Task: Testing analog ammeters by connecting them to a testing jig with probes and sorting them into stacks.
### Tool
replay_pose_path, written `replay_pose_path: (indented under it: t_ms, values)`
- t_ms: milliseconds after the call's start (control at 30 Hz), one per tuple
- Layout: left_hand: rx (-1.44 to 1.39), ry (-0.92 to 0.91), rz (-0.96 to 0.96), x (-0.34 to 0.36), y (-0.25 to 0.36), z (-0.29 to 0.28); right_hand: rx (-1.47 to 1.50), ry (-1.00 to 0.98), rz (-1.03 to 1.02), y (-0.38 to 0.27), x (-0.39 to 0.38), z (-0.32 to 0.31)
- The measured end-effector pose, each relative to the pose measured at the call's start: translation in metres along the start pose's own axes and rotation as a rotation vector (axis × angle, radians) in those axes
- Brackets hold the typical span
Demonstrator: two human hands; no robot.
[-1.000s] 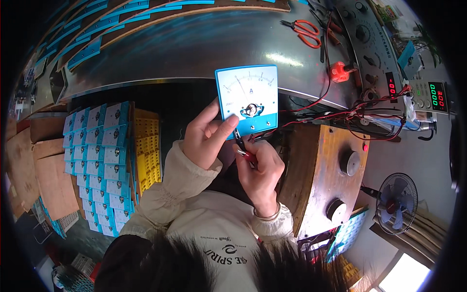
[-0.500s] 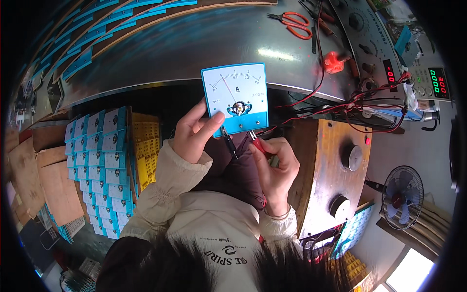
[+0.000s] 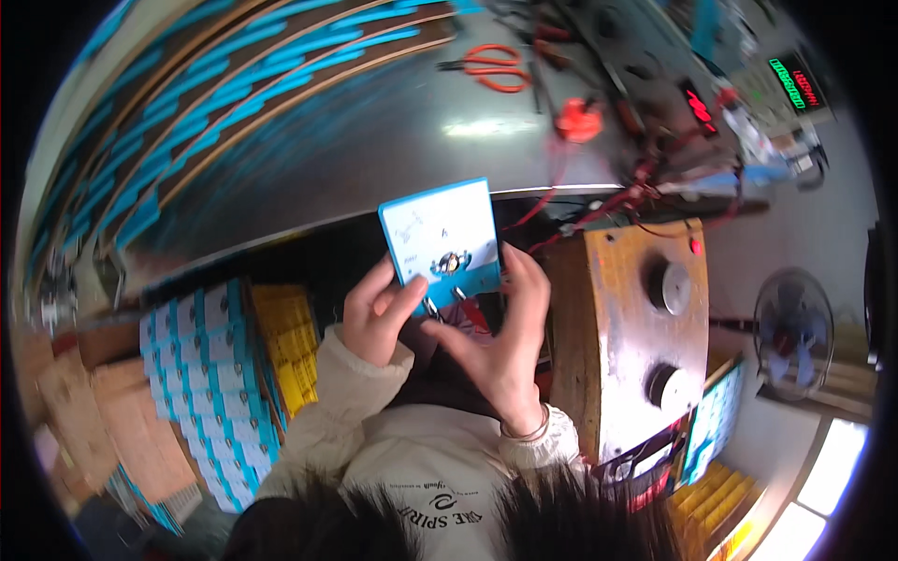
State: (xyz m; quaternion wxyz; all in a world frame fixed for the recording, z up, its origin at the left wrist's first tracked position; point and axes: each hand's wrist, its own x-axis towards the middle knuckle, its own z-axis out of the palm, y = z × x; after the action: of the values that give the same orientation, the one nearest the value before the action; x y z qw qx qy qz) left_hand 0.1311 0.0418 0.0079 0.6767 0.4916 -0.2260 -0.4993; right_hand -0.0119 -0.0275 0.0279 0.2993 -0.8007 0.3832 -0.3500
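My left hand (image 3: pixel 379 309) grips a blue-rimmed white panel meter (image 3: pixel 430 224) by its lower left, thumb on the front. Metal clips (image 3: pixel 458 295) hang at the meter's bottom edge, partly blurred. My right hand (image 3: pixel 496 346) is open beside the meter's lower right, its thumb spread toward the clips and its index finger up at the right edge; whether that finger touches is unclear.
A metal bench (image 3: pixel 346 140) holds racked blue pieces (image 3: pixel 243 70), orange-handled scissors (image 3: pixel 496 70), a red plug (image 3: pixel 578 122) and instruments (image 3: pixel 786 84) with wires. Stacked meters (image 3: pixel 201 374) and yellow trays (image 3: pixel 285 327) sit left; a wooden box (image 3: pixel 627 365) and fan (image 3: pixel 793 337) right.
The meter and both hands sit lower in view, the meter slightly tilted. My right hand has released the red clip and spread out. The surroundings have shifted and blurred with head movement.
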Motion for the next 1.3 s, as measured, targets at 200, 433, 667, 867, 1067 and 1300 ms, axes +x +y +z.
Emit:
replay_pose_path:
  t_ms: [200,433,667,867,1067,1300]
  values:
    - [0.214,-0.251,-0.038,-0.012,-0.02,0.042,0.017,0.088,0.109,0.034,-0.022,-0.031]
    - [0.438,-0.355,-0.046,-0.009,-0.04,0.023,-0.602,0.707,0.643,0.148,-0.115,-0.196]
    - [0.488,-0.333,-0.105,0.002,-0.031,0.045,-0.888,0.982,0.802,0.208,-0.187,-0.261]
    - [0.45,-0.358,-0.127,-0.003,-0.053,0.076,-0.89,1.004,0.764,0.228,-0.19,-0.276]
    - [0.506,-0.38,-0.175,-0.012,-0.059,0.083,-0.83,0.998,0.793,0.234,-0.19,-0.283]
    - [0.534,-0.357,-0.156,-0.008,-0.056,0.084,-0.905,0.989,0.782,0.243,-0.193,-0.288]
